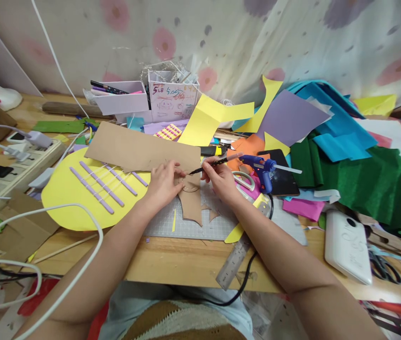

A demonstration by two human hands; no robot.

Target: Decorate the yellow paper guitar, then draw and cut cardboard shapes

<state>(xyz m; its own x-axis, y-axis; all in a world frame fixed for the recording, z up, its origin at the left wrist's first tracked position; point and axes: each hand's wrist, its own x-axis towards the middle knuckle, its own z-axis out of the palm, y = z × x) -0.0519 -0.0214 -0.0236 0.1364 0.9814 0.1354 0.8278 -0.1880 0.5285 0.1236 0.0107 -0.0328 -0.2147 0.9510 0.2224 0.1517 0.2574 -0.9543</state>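
My right hand [218, 179] is closed around a dark pen [216, 163], its tip pointing left onto brown cardboard beside my left fingertips. My left hand [165, 184] has its fingers bent and its thumb near them, holding down the small cardboard piece [190, 204]. A thin curved line is drawn on that piece. Behind my left hand lies a long strip of brown cardboard [143, 148]. Grey cutting mat [161, 226] shows beneath. Left of my hand is a yellow oval sheet [58, 198] with purple sticks [92, 189] joined by pale strings.
Near my right hand are a blue glue gun [260, 167], scissors with white handles [244, 182] and a metal ruler [232, 264]. Coloured paper and green crepe paper [373, 179] pile up at right. A white power bank [347, 248] lies nearby. A white cable [90, 212] loops at left.
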